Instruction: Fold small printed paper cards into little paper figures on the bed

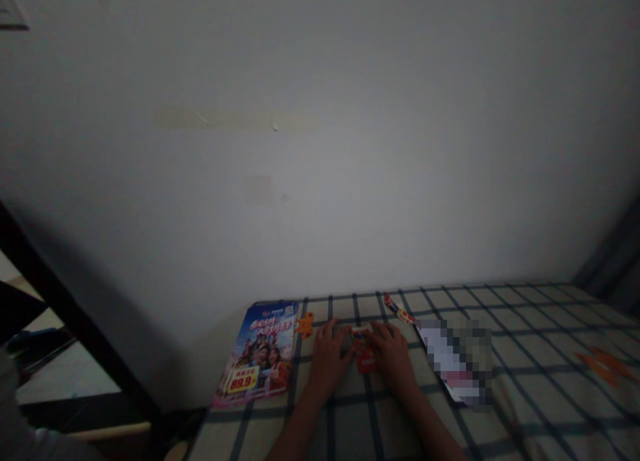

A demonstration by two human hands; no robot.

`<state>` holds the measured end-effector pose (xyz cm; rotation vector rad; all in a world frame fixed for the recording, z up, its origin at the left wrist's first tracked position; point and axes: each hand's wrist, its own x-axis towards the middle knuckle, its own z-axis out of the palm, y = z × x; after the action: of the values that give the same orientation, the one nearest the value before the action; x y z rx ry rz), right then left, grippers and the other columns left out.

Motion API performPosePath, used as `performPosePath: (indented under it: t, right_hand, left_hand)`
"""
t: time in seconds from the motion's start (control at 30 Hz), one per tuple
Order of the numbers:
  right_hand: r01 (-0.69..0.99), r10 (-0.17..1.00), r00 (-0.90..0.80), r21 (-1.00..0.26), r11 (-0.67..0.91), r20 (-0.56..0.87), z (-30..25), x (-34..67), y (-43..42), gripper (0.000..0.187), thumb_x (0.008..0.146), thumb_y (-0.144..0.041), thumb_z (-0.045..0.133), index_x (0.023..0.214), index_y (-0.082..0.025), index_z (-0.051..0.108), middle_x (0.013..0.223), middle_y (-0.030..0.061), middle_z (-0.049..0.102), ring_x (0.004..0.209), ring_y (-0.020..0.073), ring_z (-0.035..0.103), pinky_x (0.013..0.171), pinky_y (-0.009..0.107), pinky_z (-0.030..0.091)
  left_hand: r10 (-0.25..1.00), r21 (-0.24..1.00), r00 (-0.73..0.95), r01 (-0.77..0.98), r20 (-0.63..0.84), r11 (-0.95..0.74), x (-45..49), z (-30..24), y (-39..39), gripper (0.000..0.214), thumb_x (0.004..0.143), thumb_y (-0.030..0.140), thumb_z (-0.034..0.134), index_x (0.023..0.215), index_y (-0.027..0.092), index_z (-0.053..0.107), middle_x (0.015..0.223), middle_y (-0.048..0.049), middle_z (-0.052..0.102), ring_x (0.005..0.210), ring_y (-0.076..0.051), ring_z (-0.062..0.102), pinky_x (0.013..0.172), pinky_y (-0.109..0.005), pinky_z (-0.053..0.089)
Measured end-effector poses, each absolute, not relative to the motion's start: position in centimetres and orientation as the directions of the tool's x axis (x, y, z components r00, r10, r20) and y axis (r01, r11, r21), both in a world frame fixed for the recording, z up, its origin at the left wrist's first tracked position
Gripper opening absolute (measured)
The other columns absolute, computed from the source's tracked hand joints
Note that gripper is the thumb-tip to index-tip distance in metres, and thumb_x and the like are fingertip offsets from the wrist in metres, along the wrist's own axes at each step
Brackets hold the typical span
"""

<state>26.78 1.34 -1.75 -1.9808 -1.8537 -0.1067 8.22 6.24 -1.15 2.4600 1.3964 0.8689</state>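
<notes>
A small red printed piece of paper [367,361], perhaps folded, lies on the checked bedsheet between my two hands. My left hand [330,353] is at its left edge, fingers curved and the thumb side against the paper. From the right, my right hand [393,350] closes over its upper right part with bent fingers. The fingertips cover the paper's upper edge in part, and the exact grip is hard to see in the dim light.
Left of my hands lies a stack of printed flyers [260,358], with an orange pattern [304,325] beside it. To the right are a red and yellow printed strip [399,309] and a blurred-out pale item [450,364]. A wall [320,181] rises behind the checked sheet [345,408].
</notes>
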Motion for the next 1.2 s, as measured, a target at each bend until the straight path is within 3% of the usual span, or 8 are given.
performPosePath:
  t: [0.57, 1.2]
  right_hand:
    - [0.962, 0.935, 0.116, -0.271, -0.023, 0.334, -1.7, 26.8, 1.4, 0.043, 0.091, -0.018, 0.048, 0.125, -0.038, 0.064, 0.142, -0.0029, 0.056, 0.129, 0.0272, 0.043, 0.106, 0.044, 0.035]
    - [0.966, 0.945, 0.112, -0.257, -0.031, 0.309, -1.9, 26.9, 1.5, 0.043, 0.091, -0.020, 0.051, 0.127, -0.040, 0.063, 0.144, -0.0030, 0.054, 0.129, 0.0282, 0.042, 0.106, 0.045, 0.035]
  left_hand:
    - [0.854, 0.438, 0.365, 0.742, 0.371, -0.508, 8.3, -1.7, 6.6, 0.047, 0.088, 0.037, 0.058, 0.132, 0.021, 0.058, 0.144, -0.0113, 0.049, 0.135, -0.030, 0.041, 0.114, -0.050, 0.035]
    - [0.852, 0.418, 0.387, 0.749, 0.353, -0.514, 8.3, -0.7, 6.1, 0.042, 0.091, 0.039, 0.057, 0.130, 0.025, 0.061, 0.145, -0.0091, 0.048, 0.135, -0.030, 0.041, 0.114, -0.051, 0.034]
